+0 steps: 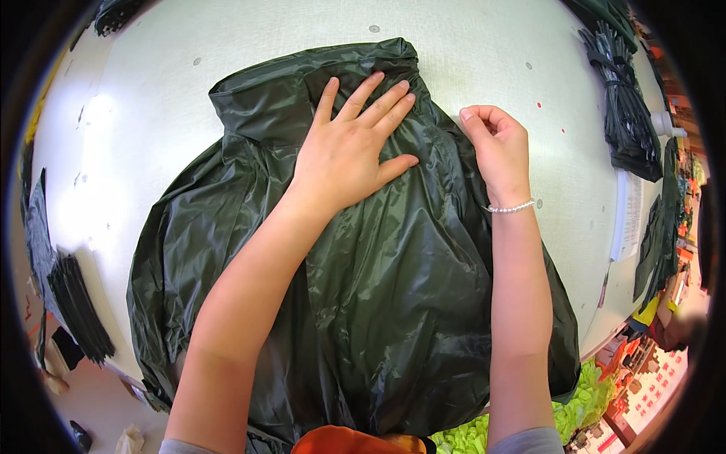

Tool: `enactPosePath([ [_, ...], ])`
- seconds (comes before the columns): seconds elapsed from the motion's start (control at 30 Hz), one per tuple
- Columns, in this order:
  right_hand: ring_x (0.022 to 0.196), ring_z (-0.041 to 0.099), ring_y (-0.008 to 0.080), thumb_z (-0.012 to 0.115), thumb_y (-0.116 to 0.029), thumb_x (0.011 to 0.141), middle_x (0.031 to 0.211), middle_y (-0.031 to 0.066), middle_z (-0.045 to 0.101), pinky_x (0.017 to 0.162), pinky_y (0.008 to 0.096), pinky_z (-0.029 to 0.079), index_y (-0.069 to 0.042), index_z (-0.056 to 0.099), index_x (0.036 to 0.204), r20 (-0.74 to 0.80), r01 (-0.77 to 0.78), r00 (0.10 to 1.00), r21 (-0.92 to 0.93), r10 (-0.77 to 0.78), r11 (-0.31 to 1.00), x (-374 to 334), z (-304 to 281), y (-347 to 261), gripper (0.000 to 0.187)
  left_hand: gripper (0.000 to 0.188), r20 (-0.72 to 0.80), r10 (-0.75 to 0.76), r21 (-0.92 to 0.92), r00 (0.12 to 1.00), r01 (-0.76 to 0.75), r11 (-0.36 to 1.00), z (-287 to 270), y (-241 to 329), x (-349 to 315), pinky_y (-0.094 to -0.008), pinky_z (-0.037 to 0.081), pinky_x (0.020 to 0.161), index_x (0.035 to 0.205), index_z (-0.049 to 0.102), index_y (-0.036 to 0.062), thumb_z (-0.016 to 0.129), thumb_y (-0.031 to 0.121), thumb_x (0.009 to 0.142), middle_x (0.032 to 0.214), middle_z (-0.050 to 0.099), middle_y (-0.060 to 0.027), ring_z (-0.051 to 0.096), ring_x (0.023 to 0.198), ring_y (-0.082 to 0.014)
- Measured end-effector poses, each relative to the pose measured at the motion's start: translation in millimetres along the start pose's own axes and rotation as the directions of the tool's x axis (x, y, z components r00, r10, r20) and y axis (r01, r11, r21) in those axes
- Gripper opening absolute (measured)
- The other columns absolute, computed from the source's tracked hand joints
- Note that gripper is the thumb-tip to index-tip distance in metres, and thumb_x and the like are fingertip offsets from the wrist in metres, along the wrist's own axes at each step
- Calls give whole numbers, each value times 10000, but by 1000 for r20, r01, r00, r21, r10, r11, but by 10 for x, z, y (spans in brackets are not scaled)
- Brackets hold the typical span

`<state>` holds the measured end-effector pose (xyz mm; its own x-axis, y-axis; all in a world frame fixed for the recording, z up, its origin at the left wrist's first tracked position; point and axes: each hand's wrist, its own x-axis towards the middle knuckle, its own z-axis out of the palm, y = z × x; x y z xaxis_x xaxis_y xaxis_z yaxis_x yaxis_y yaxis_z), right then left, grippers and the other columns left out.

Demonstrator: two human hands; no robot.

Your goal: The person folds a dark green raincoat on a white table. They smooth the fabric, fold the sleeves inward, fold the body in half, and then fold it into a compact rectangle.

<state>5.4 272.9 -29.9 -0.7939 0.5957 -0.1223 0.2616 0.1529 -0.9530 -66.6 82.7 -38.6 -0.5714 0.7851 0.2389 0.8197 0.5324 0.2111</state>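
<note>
A dark green, shiny thin-fabric jacket [393,303] lies spread and wrinkled on the white table [280,26], its stand-up collar [265,102] at the far end. My left hand [352,140] rests on it just below the collar, palm down, fingers spread and thumb pointing right. Beside the jacket's right shoulder is my right hand [499,144], with a beaded bracelet at the wrist. Its thumb and index finger are pinched together and the other fingers curled. Whatever is in that pinch is too small or hidden to make out.
A tied bundle of black strips [624,106] lies at the far right, by a white printed sheet [629,216]. Dark strips [76,306] hang over the left table edge. Bright green material [582,405] is heaped below the right edge. A person's arm [665,310] shows at the right.
</note>
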Motion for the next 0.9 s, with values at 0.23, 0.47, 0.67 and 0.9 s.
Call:
enactPosePath([
  [0.23,614,526,77,699,-145,813,690,13,637,594,246,443,22,656,740,274,61,960,-419,63,906,-6,80,-231,187,682,3,-2,-5,1000,2,1000,0,-10,-11,-530,149,1134,1403,419,184,582,519,831,1471,374,36,275,1391,-210],
  [0.47,667,546,72,691,-99,801,726,15,637,624,218,443,2,661,769,299,-138,943,-52,147,989,118,47,-216,110,688,-8,-10,-11,1000,10,1000,4,-10,-9,-529,149,1136,1405,413,178,574,527,835,1470,375,35,278,1388,-207],
  [0.67,644,531,72,670,-155,829,726,-2,626,615,218,439,17,659,799,336,-200,915,-101,223,974,273,-64,-345,175,686,-7,-15,-10,1000,15,1000,7,-7,-10,-528,148,1137,1404,415,175,574,524,835,1469,376,38,278,1388,-204],
  [0.9,684,609,225,729,-149,749,724,108,634,645,335,486,2,647,769,390,402,897,-528,-207,748,20,89,-468,173,673,-11,-21,-35,1000,21,999,2,-9,-11,-530,155,1134,1399,423,173,575,512,838,1469,377,41,284,1385,-206],
])
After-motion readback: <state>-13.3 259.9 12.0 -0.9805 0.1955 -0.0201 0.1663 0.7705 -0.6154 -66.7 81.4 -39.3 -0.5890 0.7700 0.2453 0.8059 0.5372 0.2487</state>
